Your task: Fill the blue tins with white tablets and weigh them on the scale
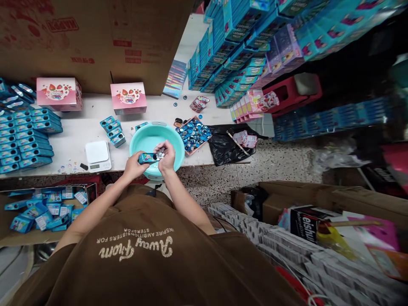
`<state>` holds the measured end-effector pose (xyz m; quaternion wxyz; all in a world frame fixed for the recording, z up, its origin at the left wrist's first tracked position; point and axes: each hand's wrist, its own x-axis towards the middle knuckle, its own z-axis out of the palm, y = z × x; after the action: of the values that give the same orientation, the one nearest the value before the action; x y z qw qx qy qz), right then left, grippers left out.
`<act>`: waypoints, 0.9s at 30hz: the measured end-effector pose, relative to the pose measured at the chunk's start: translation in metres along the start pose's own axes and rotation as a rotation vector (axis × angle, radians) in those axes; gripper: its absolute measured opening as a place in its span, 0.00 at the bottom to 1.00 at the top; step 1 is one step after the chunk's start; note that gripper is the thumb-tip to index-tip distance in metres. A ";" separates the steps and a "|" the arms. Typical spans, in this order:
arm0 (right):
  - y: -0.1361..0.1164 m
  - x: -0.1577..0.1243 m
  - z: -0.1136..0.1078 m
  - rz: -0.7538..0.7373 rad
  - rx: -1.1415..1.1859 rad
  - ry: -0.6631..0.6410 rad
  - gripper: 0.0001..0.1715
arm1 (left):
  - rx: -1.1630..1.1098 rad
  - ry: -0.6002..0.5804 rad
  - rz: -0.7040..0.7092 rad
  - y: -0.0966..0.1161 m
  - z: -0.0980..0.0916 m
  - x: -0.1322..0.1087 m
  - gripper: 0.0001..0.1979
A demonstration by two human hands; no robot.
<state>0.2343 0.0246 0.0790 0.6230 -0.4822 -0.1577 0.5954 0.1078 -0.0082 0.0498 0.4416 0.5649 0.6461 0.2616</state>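
Teal basin (179, 143) beneath both hands: the left hand (133, 165) grips a small blue tin (146, 158) sideways, the right hand (168, 158) pinches white pieces (160, 154) at its end (too small to identify). Holding everything over the basin seems wise, so strays drop inside.

"Away From" on brown shirt (137, 248), "eishu" on box (307, 222)

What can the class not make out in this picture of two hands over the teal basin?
- Head view, small blue tin: label too small, partly wrapped by the left hand.
- Head view, pale pieces: too small to identify, partly covered by the right hand.
- Head view, scale: display too small to read.
- Head view, teal basin: near side hidden behind both hands.
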 end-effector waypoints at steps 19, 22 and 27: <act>-0.013 -0.001 0.000 -0.096 -0.053 0.007 0.35 | -0.175 -0.097 0.003 0.002 0.010 0.010 0.18; -0.014 -0.002 -0.001 -0.074 -0.063 0.025 0.35 | -0.223 -0.090 0.005 0.000 0.013 0.009 0.17; -0.024 -0.009 0.004 -0.064 -0.088 0.030 0.36 | -0.304 -0.066 0.090 -0.002 0.014 0.009 0.22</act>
<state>0.2432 0.0223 0.1027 0.6222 -0.5127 -0.1900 0.5603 0.1189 -0.0022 0.0389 0.5306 0.5283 0.5582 0.3573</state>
